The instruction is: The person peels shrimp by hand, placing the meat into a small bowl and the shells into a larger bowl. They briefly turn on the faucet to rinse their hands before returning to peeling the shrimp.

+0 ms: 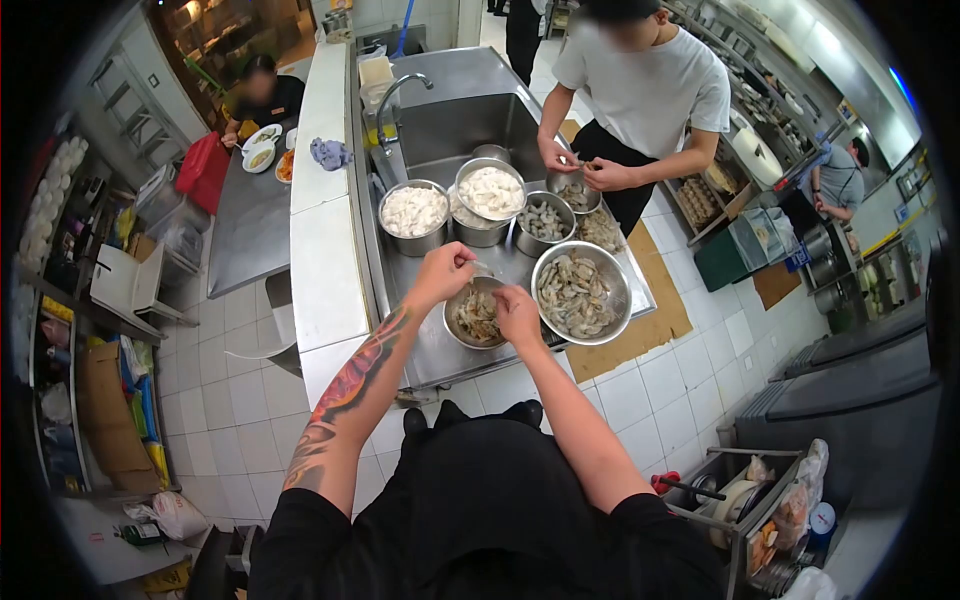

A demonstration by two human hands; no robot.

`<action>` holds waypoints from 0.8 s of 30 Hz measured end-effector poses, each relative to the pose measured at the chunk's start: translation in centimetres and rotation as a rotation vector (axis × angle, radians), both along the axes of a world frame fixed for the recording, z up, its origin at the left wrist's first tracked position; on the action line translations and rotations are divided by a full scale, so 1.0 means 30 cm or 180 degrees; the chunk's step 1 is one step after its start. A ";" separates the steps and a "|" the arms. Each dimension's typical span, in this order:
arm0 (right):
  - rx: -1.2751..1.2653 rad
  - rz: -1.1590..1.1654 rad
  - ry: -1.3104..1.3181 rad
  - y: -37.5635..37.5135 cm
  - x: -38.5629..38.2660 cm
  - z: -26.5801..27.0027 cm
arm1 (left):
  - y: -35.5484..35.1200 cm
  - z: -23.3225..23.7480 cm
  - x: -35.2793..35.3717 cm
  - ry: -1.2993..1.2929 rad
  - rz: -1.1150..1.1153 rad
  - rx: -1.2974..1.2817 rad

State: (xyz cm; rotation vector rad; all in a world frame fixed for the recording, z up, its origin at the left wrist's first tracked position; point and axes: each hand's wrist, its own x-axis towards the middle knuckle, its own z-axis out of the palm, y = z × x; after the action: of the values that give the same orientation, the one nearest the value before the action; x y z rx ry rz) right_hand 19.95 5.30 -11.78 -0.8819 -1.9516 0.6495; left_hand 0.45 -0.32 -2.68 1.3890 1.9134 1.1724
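My left hand [447, 272] is closed in a pinch above a small metal bowl, with a small pale shrimp [482, 268] at its fingertips. My right hand [517, 316] is at that bowl's right rim, its fingers pressed together; what they hold, if anything, is hidden. Brownish shrimp shells and heads [476, 318] lie inside the small bowl [452, 333]. Just right of it stands a larger metal bowl [541, 327] full of grey unpeeled shrimp [578, 292]. Behind my hands, a metal pot [416, 243] and a metal bowl [517, 208] contain whitish, wet-looking contents.
A steel sink [455, 125] with a curved faucet [397, 100] lies beyond the pots. Across the counter, a co-worker in a white shirt [640, 90] handles a shrimp over another bowl. A purple cloth [330, 153] rests on the white tiled ledge [318, 260] at left.
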 end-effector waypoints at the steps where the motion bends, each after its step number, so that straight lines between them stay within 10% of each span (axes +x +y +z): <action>1: 0.0637 0.0175 -0.0468 0.002 0.005 -0.015 | -0.001 -0.010 -0.004 -0.0060 -0.0109 -0.0052; 7: -0.2286 0.0645 0.0876 0.033 0.004 0.165 | -0.008 0.005 0.037 -0.0392 -0.0617 0.0059; 24: -0.1218 0.0344 0.0684 -0.053 0.013 0.285 | 0.001 0.049 0.006 -0.1206 -0.0675 -0.0247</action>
State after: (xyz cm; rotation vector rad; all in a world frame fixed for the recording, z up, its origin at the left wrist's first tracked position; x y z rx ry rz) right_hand 20.34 3.71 -3.22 -0.8951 -1.7171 1.1600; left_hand 0.63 -0.30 -1.21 1.1948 1.4943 1.1491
